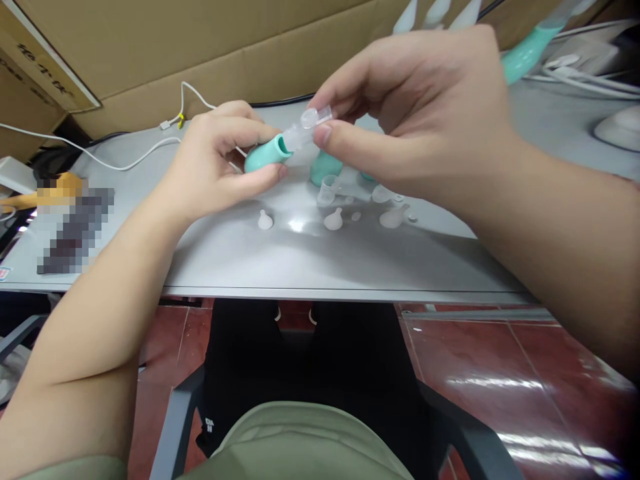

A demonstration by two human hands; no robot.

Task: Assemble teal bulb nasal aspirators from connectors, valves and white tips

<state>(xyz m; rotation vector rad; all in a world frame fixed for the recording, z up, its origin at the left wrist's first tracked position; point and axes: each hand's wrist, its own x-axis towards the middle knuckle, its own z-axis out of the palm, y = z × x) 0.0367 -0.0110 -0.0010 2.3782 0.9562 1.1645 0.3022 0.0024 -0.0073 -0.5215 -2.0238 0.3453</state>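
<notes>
My left hand (213,157) is closed around a teal hollow plastic sleeve (266,155), its open end facing right. Between the thumb and fingers of my right hand (425,100) is a clear plastic tube fitting (310,120). The fitting's left end is at the sleeve's mouth; how far it goes in, I cannot tell. Just behind, partly covered by my right hand, stands another teal part (325,168). In front of it lies a small clear cup-like piece (328,191). Small white bulb-shaped pieces with narrow necks (333,219) lie nearer the table edge.
Tall white cones (406,17) stand at the back, by a cardboard wall (240,40). At the right rear is a teal part with a clear top (533,53), near white cables (590,77). Another white cable (135,163) crosses the grey table (300,267) at left.
</notes>
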